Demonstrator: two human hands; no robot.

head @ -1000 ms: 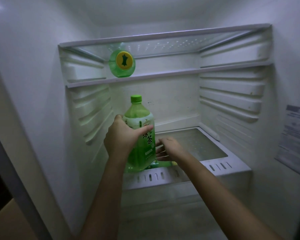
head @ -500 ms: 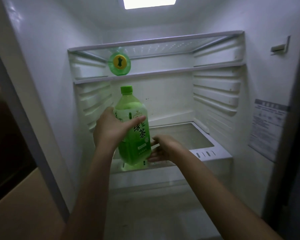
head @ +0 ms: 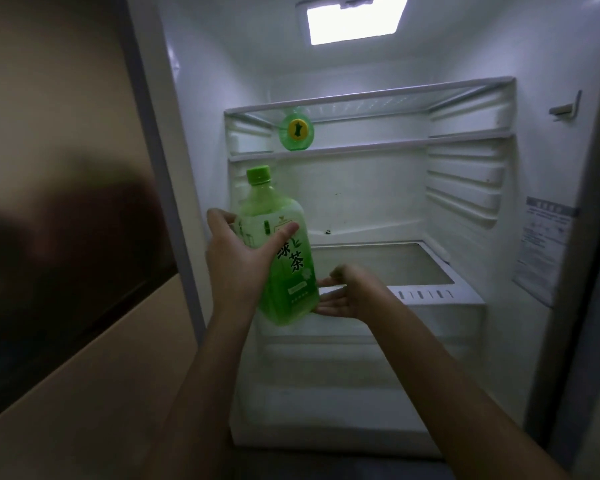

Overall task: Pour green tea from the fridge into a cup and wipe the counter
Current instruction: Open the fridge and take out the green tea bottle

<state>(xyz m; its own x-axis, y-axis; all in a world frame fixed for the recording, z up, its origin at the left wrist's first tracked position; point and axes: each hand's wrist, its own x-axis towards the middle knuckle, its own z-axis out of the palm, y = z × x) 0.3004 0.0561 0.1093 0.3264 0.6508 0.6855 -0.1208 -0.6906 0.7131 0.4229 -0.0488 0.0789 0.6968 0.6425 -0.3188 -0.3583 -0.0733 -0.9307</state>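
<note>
A large green tea bottle (head: 284,258) with a green cap and a white-and-green label hangs tilted in front of the open fridge, clear of the lower shelf (head: 430,292). My left hand (head: 238,258) is wrapped around its upper body, thumb across the label. Just right of the bottle's base, my right hand (head: 352,294) is palm up with fingers spread, its fingertips at or under the bottom edge; whether they touch it is unclear.
A round green container (head: 296,132) with a yellow badge sits on the upper glass shelf (head: 378,147). The fridge light (head: 355,20) is on. A dark panel and beige surface (head: 66,237) lie to the left, beyond the fridge frame.
The bottle has come up off the lower shelf and out toward me, tilting left. My right hand turned palm up by its base. The view has pulled back from the fridge.
</note>
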